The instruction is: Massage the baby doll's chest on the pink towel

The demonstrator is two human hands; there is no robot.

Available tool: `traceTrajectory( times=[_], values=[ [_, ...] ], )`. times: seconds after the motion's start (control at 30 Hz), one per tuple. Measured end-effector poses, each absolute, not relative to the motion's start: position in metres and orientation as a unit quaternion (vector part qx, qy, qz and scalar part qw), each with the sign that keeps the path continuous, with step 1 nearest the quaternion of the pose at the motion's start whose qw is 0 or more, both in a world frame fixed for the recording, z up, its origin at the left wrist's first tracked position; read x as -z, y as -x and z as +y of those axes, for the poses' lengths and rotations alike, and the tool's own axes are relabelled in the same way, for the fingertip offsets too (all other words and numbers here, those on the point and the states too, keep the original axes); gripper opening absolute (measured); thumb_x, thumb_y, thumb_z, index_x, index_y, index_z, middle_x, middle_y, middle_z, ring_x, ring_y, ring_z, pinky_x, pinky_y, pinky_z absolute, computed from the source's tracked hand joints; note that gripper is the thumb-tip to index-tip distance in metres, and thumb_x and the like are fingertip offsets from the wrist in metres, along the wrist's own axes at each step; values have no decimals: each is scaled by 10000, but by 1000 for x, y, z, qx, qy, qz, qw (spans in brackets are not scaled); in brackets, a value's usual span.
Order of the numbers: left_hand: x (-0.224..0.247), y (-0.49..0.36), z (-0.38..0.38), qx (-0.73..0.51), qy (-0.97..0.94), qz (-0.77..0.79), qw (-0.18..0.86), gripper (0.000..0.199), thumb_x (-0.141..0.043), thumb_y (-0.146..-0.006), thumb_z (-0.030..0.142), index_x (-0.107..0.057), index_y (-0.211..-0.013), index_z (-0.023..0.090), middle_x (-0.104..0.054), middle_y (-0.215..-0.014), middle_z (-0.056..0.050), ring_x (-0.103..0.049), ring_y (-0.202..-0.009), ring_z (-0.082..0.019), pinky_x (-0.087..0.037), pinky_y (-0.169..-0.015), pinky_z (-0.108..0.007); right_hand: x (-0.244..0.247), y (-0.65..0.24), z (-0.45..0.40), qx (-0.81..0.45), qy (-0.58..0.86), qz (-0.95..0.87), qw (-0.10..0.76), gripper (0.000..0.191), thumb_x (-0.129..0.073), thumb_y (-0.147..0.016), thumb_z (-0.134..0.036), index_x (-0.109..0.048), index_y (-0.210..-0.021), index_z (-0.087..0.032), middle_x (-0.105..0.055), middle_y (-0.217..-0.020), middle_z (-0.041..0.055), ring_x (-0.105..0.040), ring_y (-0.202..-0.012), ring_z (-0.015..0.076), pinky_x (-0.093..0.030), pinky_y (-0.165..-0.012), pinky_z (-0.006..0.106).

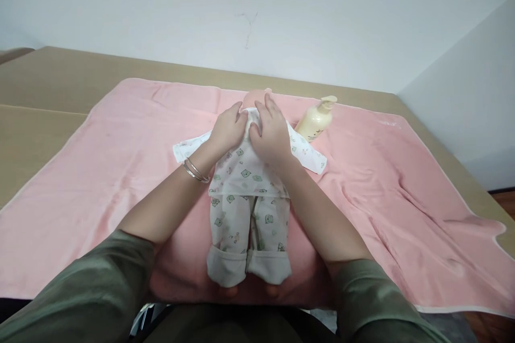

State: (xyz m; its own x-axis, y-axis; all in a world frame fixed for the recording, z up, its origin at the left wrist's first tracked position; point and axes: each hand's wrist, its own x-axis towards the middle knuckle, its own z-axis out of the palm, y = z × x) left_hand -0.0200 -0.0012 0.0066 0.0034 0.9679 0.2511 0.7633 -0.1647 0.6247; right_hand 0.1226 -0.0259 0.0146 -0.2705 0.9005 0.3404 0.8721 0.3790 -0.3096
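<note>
A baby doll lies lengthwise in front of me, its feet toward me; its head (255, 98) shows just past my fingers. It wears a white long-sleeved top (250, 174) and matching trousers (229, 225), both with small green animal prints and the trouser cuffs rolled up. My left hand (230, 127) rests on the top's upper left side near the neckline, fingers laid out. On the other side my right hand (272, 131) lies over the collar and shoulder, its fingers spread toward the head. The sleeves stretch out to both sides. My hands hide the shoulders and much of the neckline.
A pink blanket (132, 155) with creases on its right covers much of the wooden table (60, 75). A cream pump bottle (316, 120) leans at an angle beside the doll's right-hand sleeve. A white wall (181, 21) rises behind the table.
</note>
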Motion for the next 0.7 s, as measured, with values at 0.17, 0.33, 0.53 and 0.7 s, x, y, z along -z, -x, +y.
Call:
traceTrajectory(
  times=[0.17,0.33,0.53,0.7],
  values=[
    [-22,23,-4,-354,-666,632,177,564,-331,-1040,335,-577,-1499,115,-609,-1570,-144,-554,-1481,-270,-410,-1283,-435,-11,-119,-27,-69,552,-810,185,533,-402,-1017,-264,-575,-1495,-103,-458,-1657,179,-375,-1582,360,-286,-1317,606],
    [-20,26,-4,-429,-638,599,223,559,-486,-1006,403,-563,-1516,187,-463,-1690,-134,-357,-1625,-301,-261,-1366,-474,-12,-121,-28,-54,543,-791,278,531,-411,-991,-207,-593,-1484,-125,-464,-1661,146,-393,-1584,308,-295,-1334,545],
    [-15,29,-5,-529,-588,563,241,669,-672,-941,426,-466,-1563,294,-65,-1832,-51,34,-1705,-304,-61,-1401,-497,-9,-118,-28,-73,539,-813,210,505,-458,-992,-243,-619,-1452,-110,-470,-1644,194,-388,-1571,387,-266,-1308,663],
    [-20,27,-9,-533,-584,556,255,697,-692,-925,363,-439,-1571,298,-7,-1834,-51,83,-1698,-322,-41,-1399,-537,-8,-119,-26,-69,538,-799,260,511,-426,-986,-221,-621,-1449,-122,-473,-1648,171,-408,-1567,325,-244,-1341,602]
  ],
)
